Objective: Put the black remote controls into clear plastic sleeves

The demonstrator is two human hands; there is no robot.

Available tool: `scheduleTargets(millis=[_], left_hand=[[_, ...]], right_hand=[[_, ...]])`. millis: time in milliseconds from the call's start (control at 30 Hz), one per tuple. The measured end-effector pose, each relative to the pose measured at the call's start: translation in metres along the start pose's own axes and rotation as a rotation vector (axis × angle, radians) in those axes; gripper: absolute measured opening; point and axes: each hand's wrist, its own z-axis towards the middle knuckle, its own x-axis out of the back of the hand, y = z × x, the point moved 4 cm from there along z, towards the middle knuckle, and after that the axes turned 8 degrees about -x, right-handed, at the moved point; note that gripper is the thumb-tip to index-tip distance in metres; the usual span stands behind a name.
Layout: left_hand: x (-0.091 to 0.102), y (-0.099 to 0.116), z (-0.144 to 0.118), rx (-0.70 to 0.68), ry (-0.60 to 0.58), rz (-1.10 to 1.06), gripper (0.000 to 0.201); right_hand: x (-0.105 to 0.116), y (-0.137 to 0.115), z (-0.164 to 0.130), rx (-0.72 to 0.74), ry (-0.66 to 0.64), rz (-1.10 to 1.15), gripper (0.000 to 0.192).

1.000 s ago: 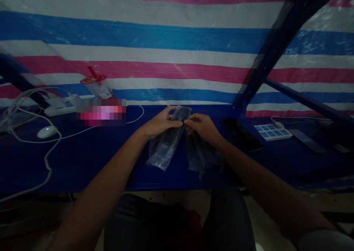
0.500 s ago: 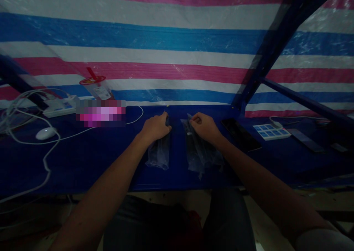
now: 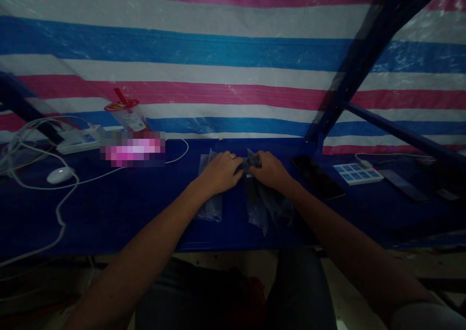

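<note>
My left hand [image 3: 222,171] is closed at the top end of the clear plastic bags on the right [image 3: 256,208], its thumb and fingers pinching the dark plastic between my two hands. Closed on the same top end is my right hand [image 3: 269,171], with its thumb bent inward. These bags lie flat on the blue table, crumpled at the near end, and their dark contents cannot be made out. Another clear plastic bag [image 3: 214,210] lies partly hidden under my left hand and wrist.
Right of my hands lie a black phone [image 3: 318,176], a white block with blue squares [image 3: 357,173] and another phone [image 3: 404,185]. To the left are a cup with a red lid [image 3: 131,119], a power strip [image 3: 82,140], a white mouse [image 3: 60,175] and looped white cables. A blue frame post [image 3: 358,77] rises behind.
My left hand has let go of the left bag and moved right to the top of the right-hand bags. My right hand has stayed nearly in place there.
</note>
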Motion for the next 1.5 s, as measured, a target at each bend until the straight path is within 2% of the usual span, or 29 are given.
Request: scheduleTargets(millis=[100,233,533,733,933,1133,1300,1400,1500], left_hand=[[-0.008,0.013,0.002,-0.040,-0.057,-0.060,0.033],[-0.013,0.017,0.001,-0.034,-0.113,-0.132,0.042],[-0.006,0.028,0.003,0.157,-0.172,-0.269,0.069],[-0.009,0.024,0.000,0.168,-0.207,-0.320,0.067],[-0.003,0.023,-0.002,0.146,-0.205,-0.359,0.064],[-0.006,0.021,0.000,0.176,-0.208,-0.339,0.067],[-0.012,0.027,0.004,0.262,-0.170,-0.241,0.068],[-0.013,0.030,0.007,0.290,-0.154,-0.266,0.067],[-0.014,0.028,0.007,0.323,-0.135,-0.307,0.069]], right_hand=[[0.000,0.001,0.001,-0.016,-0.011,-0.017,0.031],[0.000,0.002,0.002,-0.024,-0.004,-0.005,0.030],[0.001,0.002,0.001,-0.029,-0.011,0.056,0.037],[0.001,0.000,0.000,0.028,-0.002,0.044,0.040],[0.003,0.004,0.005,0.054,0.002,0.093,0.054],[0.001,0.003,0.006,0.090,-0.048,0.097,0.029],[0.000,-0.002,0.003,0.178,-0.034,0.054,0.026],[-0.001,-0.006,0.001,0.204,-0.022,0.035,0.025],[-0.002,-0.006,-0.001,0.181,-0.006,0.018,0.032]])
